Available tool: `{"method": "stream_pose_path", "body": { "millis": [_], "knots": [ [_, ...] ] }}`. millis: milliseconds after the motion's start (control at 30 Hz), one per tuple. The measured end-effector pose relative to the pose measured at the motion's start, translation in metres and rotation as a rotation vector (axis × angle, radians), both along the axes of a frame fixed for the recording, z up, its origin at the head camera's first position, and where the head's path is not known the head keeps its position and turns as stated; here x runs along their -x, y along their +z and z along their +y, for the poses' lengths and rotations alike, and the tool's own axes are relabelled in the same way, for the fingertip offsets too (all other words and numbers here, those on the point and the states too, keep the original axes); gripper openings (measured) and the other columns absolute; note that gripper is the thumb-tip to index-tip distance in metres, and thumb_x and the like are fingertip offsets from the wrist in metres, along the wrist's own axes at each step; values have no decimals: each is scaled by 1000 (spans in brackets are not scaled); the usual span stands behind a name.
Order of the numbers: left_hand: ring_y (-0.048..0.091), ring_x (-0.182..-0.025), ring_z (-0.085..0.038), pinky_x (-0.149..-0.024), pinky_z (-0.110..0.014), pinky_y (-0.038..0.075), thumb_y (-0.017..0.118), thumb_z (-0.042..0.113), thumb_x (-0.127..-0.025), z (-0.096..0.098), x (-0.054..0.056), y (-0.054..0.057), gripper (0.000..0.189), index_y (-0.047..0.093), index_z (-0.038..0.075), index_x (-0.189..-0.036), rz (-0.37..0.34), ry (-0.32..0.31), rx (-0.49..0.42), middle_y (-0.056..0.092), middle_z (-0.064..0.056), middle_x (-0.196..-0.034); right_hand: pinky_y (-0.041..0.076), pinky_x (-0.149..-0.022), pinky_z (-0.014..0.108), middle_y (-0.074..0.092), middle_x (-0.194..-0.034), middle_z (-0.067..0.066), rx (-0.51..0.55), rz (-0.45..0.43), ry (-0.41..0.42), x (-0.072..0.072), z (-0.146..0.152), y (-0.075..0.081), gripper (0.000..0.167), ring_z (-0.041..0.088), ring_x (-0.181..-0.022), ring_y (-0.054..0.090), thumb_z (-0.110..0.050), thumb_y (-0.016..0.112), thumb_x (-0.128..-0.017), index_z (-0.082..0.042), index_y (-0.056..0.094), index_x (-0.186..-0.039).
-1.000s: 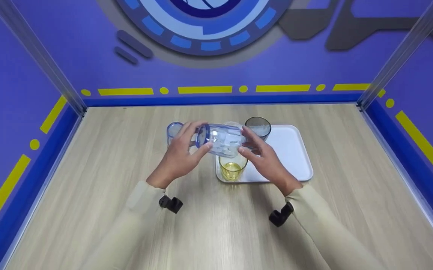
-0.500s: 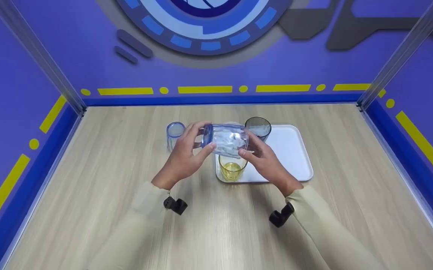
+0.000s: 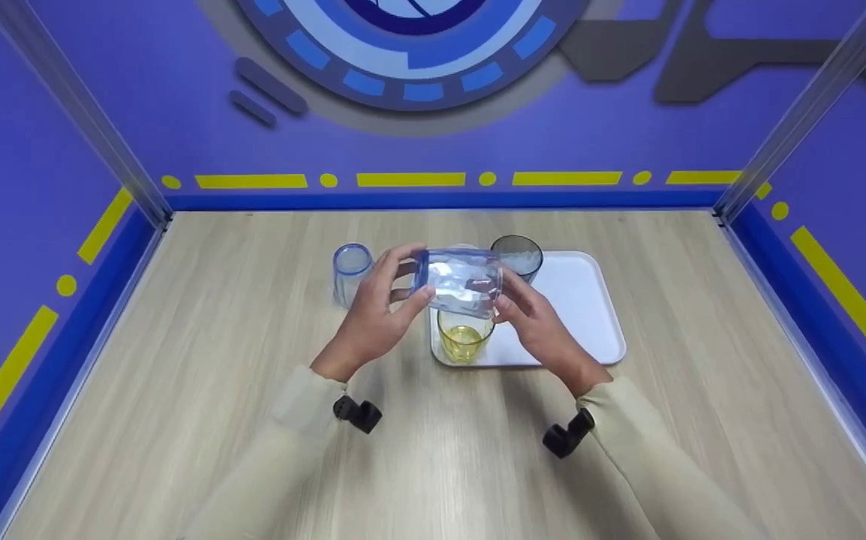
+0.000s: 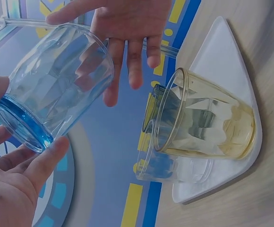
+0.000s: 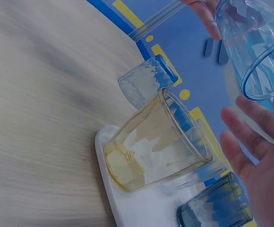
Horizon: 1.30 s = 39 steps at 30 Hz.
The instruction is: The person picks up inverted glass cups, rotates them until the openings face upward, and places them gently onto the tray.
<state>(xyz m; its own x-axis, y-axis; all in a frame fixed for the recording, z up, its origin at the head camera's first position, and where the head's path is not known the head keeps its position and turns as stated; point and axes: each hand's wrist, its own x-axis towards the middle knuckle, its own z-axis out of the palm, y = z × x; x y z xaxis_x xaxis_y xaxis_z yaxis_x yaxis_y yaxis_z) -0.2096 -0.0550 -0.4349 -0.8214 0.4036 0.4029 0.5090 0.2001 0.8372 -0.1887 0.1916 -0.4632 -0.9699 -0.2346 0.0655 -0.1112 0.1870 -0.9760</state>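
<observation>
A clear, blue-tinted drinking glass (image 3: 463, 281) lies sideways in the air between both hands, its thick blue base to the left and mouth to the right. My left hand (image 3: 373, 311) grips the base end between thumb and fingers, as the left wrist view shows. At the mouth end is my right hand (image 3: 542, 322), thumb at the rim and the other fingers (image 5: 250, 127) fairly straight beside it. Below the held glass, a yellow-tinted glass (image 3: 464, 343) stands upright on the white tray (image 3: 583, 307).
A dark grey glass (image 3: 519, 255) stands at the tray's back, near a clear glass (image 4: 189, 170) mostly hidden from the head view. Another blue-rimmed glass (image 3: 350, 274) is on the wooden table (image 3: 253, 300), left of the tray. Blue-purple panels (image 3: 433, 142) enclose the table.
The left hand and the held glass have moved a little to the right, so the mouth now sits further into the right hand. The right hand has barely moved.
</observation>
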Motion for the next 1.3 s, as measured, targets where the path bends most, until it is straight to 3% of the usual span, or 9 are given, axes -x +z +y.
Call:
{"method": "stream_pose_path", "body": {
  "millis": [233, 500, 767, 1000, 1300],
  "knots": [
    [50, -131, -24, -97, -37, 52, 58, 17, -97, 1, -1, -3, 51, 39, 10, -143, -55, -48, -48, 44, -8, -142, 51, -86, 24, 45, -143, 28, 73, 15, 14, 0, 2, -3, 62, 17, -119, 53, -22, 52, -100, -2, 25, -152],
    [45, -136, -27, -101, -42, 49, 58, 12, -96, 4, -3, -6, 53, 37, 9, -145, -122, -84, -62, 41, -10, -146, 48, -88, 24, 47, -140, 27, 50, 31, -20, -3, 3, 0, 58, 30, -123, 52, -8, 53, -95, -1, 31, -148],
    [43, -137, -24, -102, -34, 48, 57, 20, -98, 6, -4, -7, 54, 35, 15, -146, -104, -121, -6, 38, -8, -149, 46, -92, 24, 56, -128, 24, 1, 99, -113, -4, 5, 1, 60, 16, -110, 57, -4, 58, -87, 1, 37, -143],
    [46, -134, -20, -100, -26, 49, 58, 20, -96, 7, -2, -8, 54, 37, 16, -145, -83, -131, 7, 41, -3, -146, 47, -88, 22, 60, -116, 21, 22, 140, -138, -4, 10, 2, 59, 10, -99, 58, -4, 59, -84, 2, 40, -140],
    [52, -128, -18, -96, -31, 52, 67, 17, -91, 11, -2, -13, 56, 43, 16, -141, -55, -107, 32, 46, -2, -140, 48, -80, 18, 60, -111, 17, 0, 218, -164, -4, 14, 5, 59, 8, -99, 57, -9, 57, -85, -3, 45, -142]
  ]
}}
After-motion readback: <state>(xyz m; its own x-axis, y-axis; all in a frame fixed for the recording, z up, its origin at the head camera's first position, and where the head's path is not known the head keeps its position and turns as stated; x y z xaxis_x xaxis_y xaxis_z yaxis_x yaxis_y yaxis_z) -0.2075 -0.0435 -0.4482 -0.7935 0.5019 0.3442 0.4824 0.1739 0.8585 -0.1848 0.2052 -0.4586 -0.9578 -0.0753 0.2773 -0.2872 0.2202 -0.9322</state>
